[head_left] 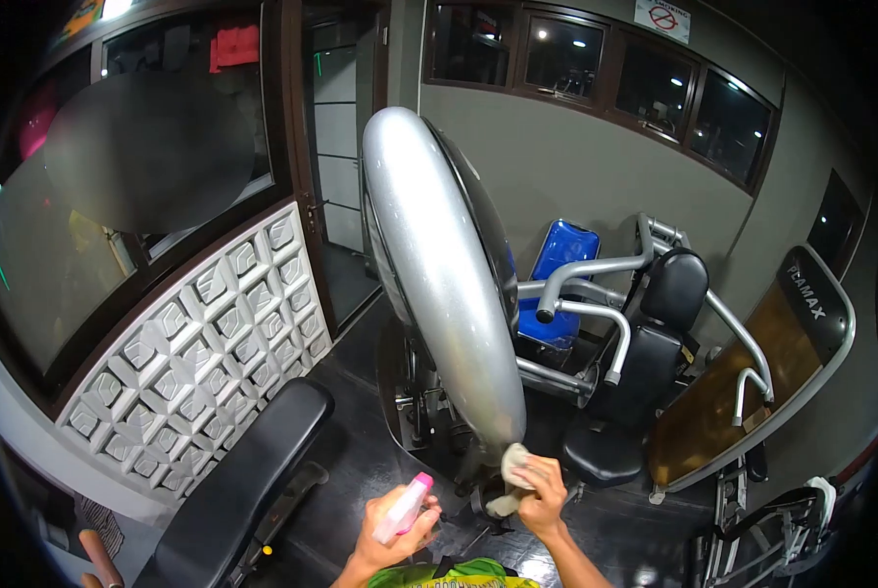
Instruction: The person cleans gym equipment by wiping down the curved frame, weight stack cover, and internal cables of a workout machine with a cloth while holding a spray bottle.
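My left hand [392, 524] is wrapped round a small spray bottle [403, 510] with a pink top, held low in front of me. In my right hand [545, 498] is a bunched, pale cloth [515, 465], part of which hangs below the fingers. The cloth is against or just beside the lower end of a tall, curved silver machine cover [437, 235]; I cannot tell whether it touches. Dull smudges show on the silver surface near that lower end. The bottle stays apart from the machine.
A black padded bench [248, 490] stands at left, before a white patterned wall panel [214, 353]. Right of the silver cover are a black-seated machine [635, 392] with grey bars, a blue pad [564, 253] and a panel lettered PLAMAX [753, 382]. A dark door [346, 167] is behind.
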`<action>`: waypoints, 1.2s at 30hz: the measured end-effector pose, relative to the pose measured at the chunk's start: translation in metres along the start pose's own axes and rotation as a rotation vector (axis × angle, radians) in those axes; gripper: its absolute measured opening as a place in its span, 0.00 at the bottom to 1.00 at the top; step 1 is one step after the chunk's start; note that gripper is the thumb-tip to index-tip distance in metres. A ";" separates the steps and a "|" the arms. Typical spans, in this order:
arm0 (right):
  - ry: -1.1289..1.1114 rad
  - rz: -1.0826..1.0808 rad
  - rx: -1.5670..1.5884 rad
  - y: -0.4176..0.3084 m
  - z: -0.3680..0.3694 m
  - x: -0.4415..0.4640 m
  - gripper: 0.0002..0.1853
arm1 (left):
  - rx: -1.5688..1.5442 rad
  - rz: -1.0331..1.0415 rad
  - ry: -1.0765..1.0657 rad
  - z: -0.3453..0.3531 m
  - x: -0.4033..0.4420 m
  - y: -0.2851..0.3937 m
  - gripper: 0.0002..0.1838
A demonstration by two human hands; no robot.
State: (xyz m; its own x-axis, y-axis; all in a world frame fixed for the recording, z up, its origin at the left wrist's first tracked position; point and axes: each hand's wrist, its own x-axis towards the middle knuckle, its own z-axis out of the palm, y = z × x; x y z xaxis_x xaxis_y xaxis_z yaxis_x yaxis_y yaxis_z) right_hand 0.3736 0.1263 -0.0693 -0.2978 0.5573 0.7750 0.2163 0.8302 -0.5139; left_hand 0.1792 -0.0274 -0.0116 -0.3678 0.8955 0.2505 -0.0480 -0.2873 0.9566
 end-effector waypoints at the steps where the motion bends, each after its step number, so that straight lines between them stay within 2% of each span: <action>1: 0.080 0.076 0.000 -0.005 -0.002 -0.003 0.24 | 0.082 0.003 -0.017 0.002 -0.001 0.003 0.09; 3: 0.235 0.237 -0.012 -0.014 -0.009 -0.007 0.23 | 0.176 0.032 -0.027 0.012 -0.001 0.008 0.06; 4: 0.306 0.326 0.005 -0.016 -0.012 -0.010 0.16 | 0.173 0.031 -0.032 0.016 -0.002 0.007 0.06; 6: 0.377 0.414 0.057 -0.014 -0.020 -0.011 0.13 | 0.138 0.043 -0.038 0.023 -0.004 0.003 0.06; 7: 0.376 0.472 0.120 -0.009 -0.025 -0.017 0.19 | 0.190 0.062 -0.035 0.025 -0.003 0.003 0.06; 8: 0.382 0.470 0.115 -0.010 -0.026 -0.021 0.19 | 0.187 0.065 -0.043 0.026 -0.003 0.003 0.06; 10: 0.561 0.604 0.393 -0.014 -0.029 -0.026 0.21 | 0.181 0.043 -0.057 0.028 -0.002 0.003 0.05; 11: 0.581 0.641 0.494 -0.020 -0.033 -0.029 0.23 | 0.179 0.045 -0.065 0.027 -0.001 0.002 0.05; 13: 0.578 0.717 0.602 -0.025 -0.041 -0.041 0.24 | 0.298 0.150 -0.055 0.027 0.003 0.000 0.06; 15: 0.587 0.857 0.734 -0.027 -0.045 -0.051 0.24 | 0.258 0.156 -0.051 0.030 0.007 -0.001 0.06; 16: 0.593 0.853 0.731 -0.028 -0.044 -0.053 0.24 | 0.222 0.155 -0.037 0.031 0.009 -0.001 0.06; 17: 0.678 0.904 0.795 -0.029 -0.040 -0.056 0.23 | 0.219 0.157 -0.042 0.031 0.010 -0.001 0.06; 18: 0.765 0.956 0.859 -0.035 -0.036 -0.056 0.22 | 0.179 0.111 -0.053 0.031 0.010 0.000 0.06; 20: 0.776 0.969 0.868 -0.034 -0.029 -0.059 0.25 | 0.135 0.062 -0.070 0.031 0.011 -0.001 0.06; 22: 0.821 1.142 1.003 -0.030 -0.023 -0.059 0.27 | 0.093 0.026 -0.066 0.030 0.011 -0.004 0.05; 23: 0.675 1.168 1.041 -0.023 -0.021 -0.062 0.31 | 0.088 0.023 -0.073 0.031 0.011 -0.002 0.05; 24: 0.623 1.213 1.048 -0.029 -0.017 -0.054 0.32 | 0.099 0.027 -0.076 0.031 0.013 0.001 0.05; 27: 0.479 1.225 1.167 -0.036 -0.014 -0.038 0.30 | 0.099 0.031 -0.064 0.034 0.015 0.005 0.05; 30: 0.555 1.157 1.228 -0.046 -0.012 -0.016 0.26 | 0.078 0.027 -0.064 0.030 0.016 -0.006 0.05; 34: 0.651 0.719 0.761 -0.077 -0.010 0.044 0.25 | 0.086 0.044 -0.083 0.027 0.018 -0.016 0.05; 36: 0.609 0.546 0.415 -0.071 -0.004 0.071 0.24 | 0.098 0.076 -0.091 0.025 0.015 -0.014 0.05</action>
State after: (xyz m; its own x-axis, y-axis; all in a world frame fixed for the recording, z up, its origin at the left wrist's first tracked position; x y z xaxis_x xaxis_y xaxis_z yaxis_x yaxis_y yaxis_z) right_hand 0.3409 0.1068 0.0232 0.3151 0.8675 0.3848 -0.2032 0.4577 -0.8655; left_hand 0.1974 -0.0014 -0.0171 -0.2813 0.9008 0.3308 0.0691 -0.3248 0.9433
